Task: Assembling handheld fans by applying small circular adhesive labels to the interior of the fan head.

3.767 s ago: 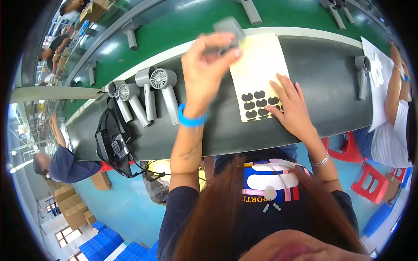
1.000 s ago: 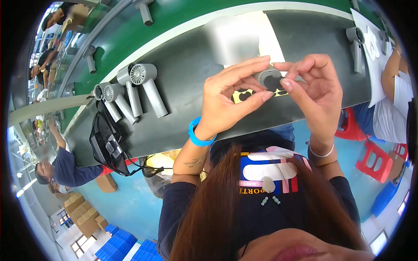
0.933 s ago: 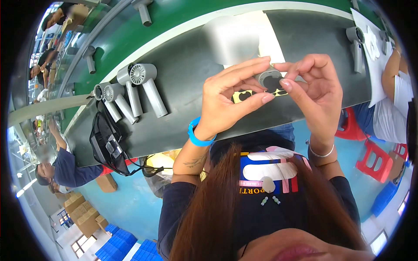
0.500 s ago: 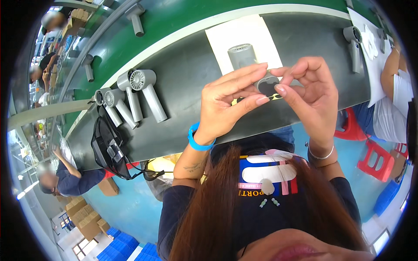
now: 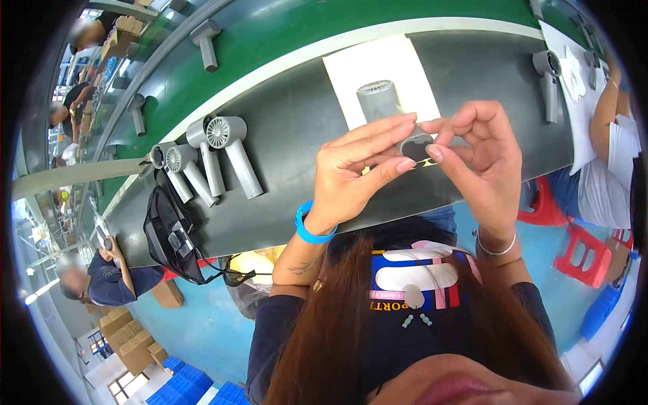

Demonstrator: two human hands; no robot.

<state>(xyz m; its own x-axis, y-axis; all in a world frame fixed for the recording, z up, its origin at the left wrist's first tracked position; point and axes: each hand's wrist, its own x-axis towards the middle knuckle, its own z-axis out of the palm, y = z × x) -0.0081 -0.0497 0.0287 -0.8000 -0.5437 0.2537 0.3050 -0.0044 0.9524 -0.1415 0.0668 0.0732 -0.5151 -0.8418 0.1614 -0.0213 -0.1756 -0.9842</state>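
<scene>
Apparently aligning a black sticker (image 5: 416, 146)
Left hand (image 5: 352, 166) grips gray fan (image 5: 379, 102); right hand (image 5: 484, 154) pinches sticker's edge; next calls for even pressing.

The left grip (image 5: 358, 162), earlier raised with a blurred grey thing, has come down around the end of a grey fan's (image 5: 378, 102) handle. The right grip (image 5: 479, 148) has left the pale sheet (image 5: 345, 73) and now holds the edge of a black sticker (image 5: 416, 146); that sticker, which jutted past the handle's end, now sits more squarely over it. A co-worker (image 5: 115, 280) has drawn an outstretched arm inward.
</scene>
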